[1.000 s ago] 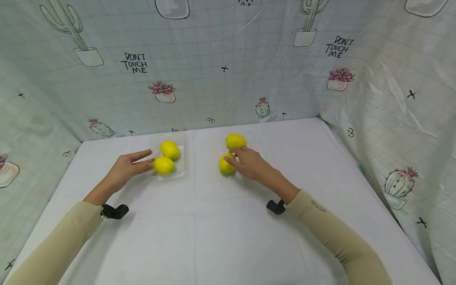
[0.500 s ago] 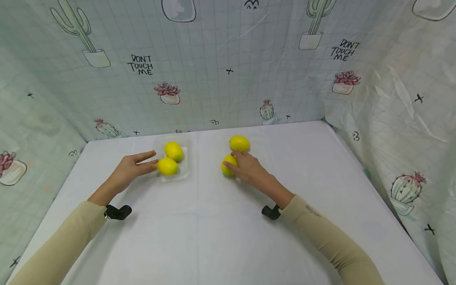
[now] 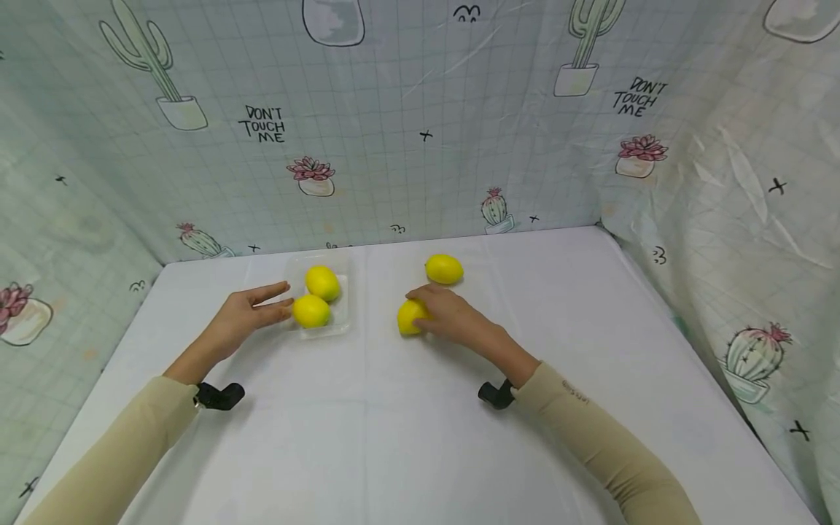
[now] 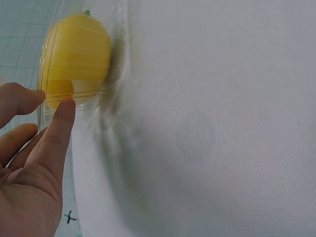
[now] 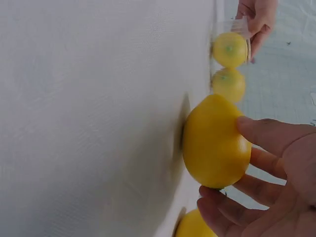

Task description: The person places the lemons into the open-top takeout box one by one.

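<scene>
Lemon (image 3: 408, 317): smooth, oval, waxy yellow, gripped by right hand (image 3: 449, 319).

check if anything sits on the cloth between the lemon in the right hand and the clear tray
Nothing visible does. The lemon under the right hand lies on bare white cloth, and the stretch across to the clear tray is open. The left hand touches the tray's far side, and the loose lemon lies behind.

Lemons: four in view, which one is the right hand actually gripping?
The near loose lemon on the white cloth, under the right hand. The far loose lemon lies untouched; the other two sit in the clear tray.
</scene>
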{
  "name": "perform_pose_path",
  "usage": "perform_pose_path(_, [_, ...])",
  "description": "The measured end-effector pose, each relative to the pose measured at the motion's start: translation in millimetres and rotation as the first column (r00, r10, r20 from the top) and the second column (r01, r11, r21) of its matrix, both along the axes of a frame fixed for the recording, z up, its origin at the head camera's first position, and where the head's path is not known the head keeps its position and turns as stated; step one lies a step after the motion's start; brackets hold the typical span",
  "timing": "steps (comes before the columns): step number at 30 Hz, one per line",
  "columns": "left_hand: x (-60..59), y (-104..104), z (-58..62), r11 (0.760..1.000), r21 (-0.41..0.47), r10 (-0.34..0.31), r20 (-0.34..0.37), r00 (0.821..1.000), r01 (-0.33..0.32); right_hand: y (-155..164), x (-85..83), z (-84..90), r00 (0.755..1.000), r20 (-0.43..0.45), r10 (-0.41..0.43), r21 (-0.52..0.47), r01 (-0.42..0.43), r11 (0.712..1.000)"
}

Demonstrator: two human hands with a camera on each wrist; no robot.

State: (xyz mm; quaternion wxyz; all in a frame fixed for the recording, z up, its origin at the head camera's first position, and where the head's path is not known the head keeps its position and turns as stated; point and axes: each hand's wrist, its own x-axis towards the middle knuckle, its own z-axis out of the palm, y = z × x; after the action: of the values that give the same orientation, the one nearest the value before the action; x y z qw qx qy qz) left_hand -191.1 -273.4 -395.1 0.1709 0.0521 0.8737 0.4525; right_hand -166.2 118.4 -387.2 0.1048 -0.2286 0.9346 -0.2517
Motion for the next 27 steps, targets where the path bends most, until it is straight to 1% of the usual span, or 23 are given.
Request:
perform_pose_path(3, [-0.4,0.4,0.5,1.000,0.005,0.000,-0.003,1.000,0.000,1.0,0.4,2.3,1.000,-0.031,0.001,0.022,0.000,1.000])
perform_pose_path(7, [-0.5,0.2,-0.1,1.000,0.010,0.003,-0.004,1.000,-0.003,4.2,-0.6,5.0,0.999,-0.041,0.001,0.060,0.001,0.998])
perform_pose_path(9, [-0.2,-0.6,-0.7,1.000,0.014,0.007,0.000,1.000,-0.007,4.3,-1.2,5.6,0.999,-0.033,-0.009,0.078,0.012,0.997])
perform_pose_path(14, [2.2,-3.1,-1.9,1.000,0.011,0.010,0.003,1.000,-0.010,1.6,-2.9,5.5,1.000,0.013,-0.022,0.083,0.020,0.996])
perform_pose_path(17, [4.0,-4.2,-2.5,1.000,0.008,0.004,-0.005,1.000,-0.003,-0.2,-3.7,5.2,1.000,0.013,0.012,0.101,-0.013,0.995])
perform_pose_path(21, [5.1,-3.8,-3.3,1.000,0.003,-0.003,-0.021,1.000,0.003,0.3,-4.2,4.4,0.997,-0.021,0.074,0.146,-0.070,0.987])
perform_pose_path(24, [4.3,-2.4,-3.6,1.000,0.003,-0.009,-0.032,0.999,0.009,2.1,-4.6,4.1,0.996,-0.029,0.087,0.161,-0.081,0.984])
perform_pose_path(27, [3.2,-2.2,-3.3,1.000,-0.001,-0.011,-0.043,0.999,0.011,2.6,-6.1,4.7,0.996,-0.008,0.093,0.161,-0.090,0.983])
